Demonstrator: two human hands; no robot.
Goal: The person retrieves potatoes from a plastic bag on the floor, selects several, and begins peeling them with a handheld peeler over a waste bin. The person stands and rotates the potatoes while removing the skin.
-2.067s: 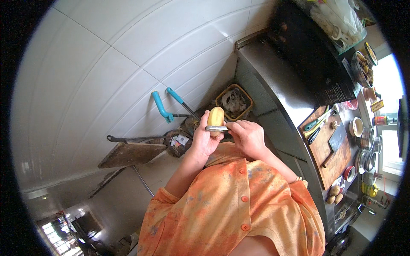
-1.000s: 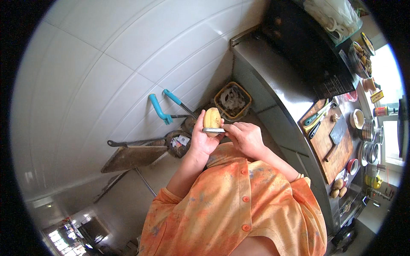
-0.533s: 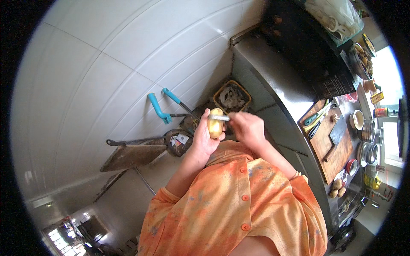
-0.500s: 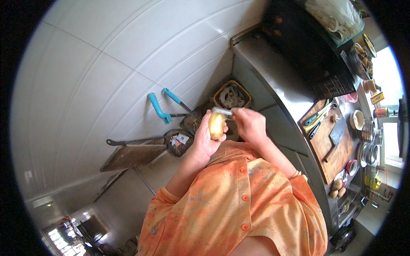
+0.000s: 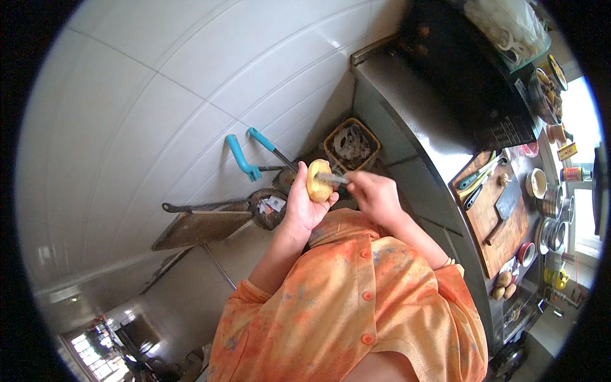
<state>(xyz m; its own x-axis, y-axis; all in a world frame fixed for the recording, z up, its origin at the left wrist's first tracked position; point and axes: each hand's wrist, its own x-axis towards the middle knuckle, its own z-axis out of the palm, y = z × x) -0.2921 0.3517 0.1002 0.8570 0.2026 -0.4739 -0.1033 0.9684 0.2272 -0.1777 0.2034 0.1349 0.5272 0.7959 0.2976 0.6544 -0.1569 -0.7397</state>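
A mostly peeled, pale yellow potato (image 5: 316, 189) rests in my left hand (image 5: 304, 207), whose fingers curl round it from below and the side. My right hand (image 5: 377, 196) is closed on a peeler (image 5: 333, 178), its head lying across the middle of the potato. The peeler's handle is largely hidden by my fingers. Both hands are in front of my waist, over the floor. Beyond them stands a yellow-rimmed waste basket (image 5: 351, 141) with a crumpled liner.
At right, a counter bears a wooden cutting board (image 5: 503, 235) with a cleaver (image 5: 507, 202), several bowls and unpeeled potatoes (image 5: 503, 279). Turquoise-handled tools (image 5: 237, 155) lean by the tiled wall. A long-handled dustpan (image 5: 200, 228) and another waste basket (image 5: 268, 209) stand at left.
The peeler has moved from the potato's far end down to its middle. The potato has turned a little in my left hand, and my right hand has come slightly nearer.
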